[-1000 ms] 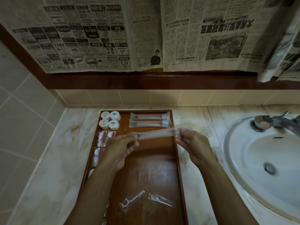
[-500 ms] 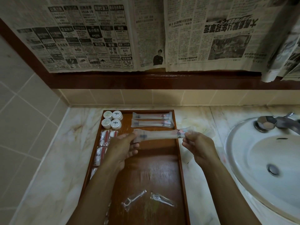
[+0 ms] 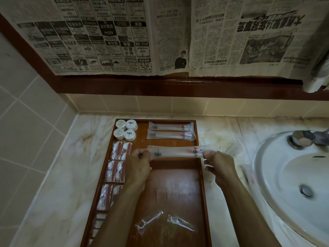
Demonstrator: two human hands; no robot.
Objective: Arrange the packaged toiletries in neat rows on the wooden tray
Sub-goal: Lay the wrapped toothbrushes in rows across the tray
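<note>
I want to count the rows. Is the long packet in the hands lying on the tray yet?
Not yet. The long packet is held up at its ends by the left hand and right hand.

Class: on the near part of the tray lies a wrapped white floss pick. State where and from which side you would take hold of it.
Pinch the floss pick at its thin handle end, from above: it lies flat on the tray.
</note>
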